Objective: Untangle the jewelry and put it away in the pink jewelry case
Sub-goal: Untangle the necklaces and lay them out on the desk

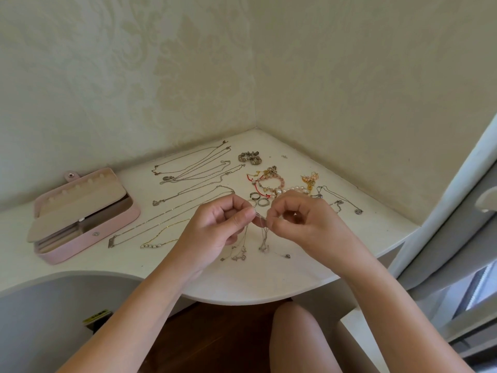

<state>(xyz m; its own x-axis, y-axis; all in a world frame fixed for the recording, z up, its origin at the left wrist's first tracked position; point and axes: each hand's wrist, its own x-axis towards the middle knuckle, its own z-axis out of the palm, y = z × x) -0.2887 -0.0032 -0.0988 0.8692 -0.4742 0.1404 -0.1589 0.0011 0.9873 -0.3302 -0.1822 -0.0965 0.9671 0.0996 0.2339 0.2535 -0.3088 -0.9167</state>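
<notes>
We are holding a small knot of thin silver chains [263, 242] up off the white desk [242, 281], close in front of us. Our left hand [215, 224] is pinching one side of the knot between thumb and forefinger, with the other fingers curled in. Our right hand [306, 224] is pinching the other side the same way, and the two pinches are almost touching. We are judging that the hands are working this close because the snarl is tiny and each needs its own strand to tease apart. The loose ends and their little pendants [240, 256] are hanging below the fingers and trailing onto the desk, which is probably taking weight off the knot.

To the left of the left hand, a short chain with pearls [150, 246] is lying nearest. Beyond it, several necklaces [188, 170] are lying stretched out in separate lines. We are reading these as pieces already freed, laid straight so they are not snagging again. Further left, well apart from both hands, the pink jewelry case [88, 227] is sitting open with its lid folded back, ready for filling. We cannot tell whether any piece is lying in it.

Just behind our knuckles a few rings [258, 201] are lying together. Beyond the right hand a heap of beaded bracelets [271, 181] is waiting, and to that hand's right more fine chains [338, 203] are lying looped. Farthest back, a grey beaded bracelet [250, 158] is sitting alone.
</notes>
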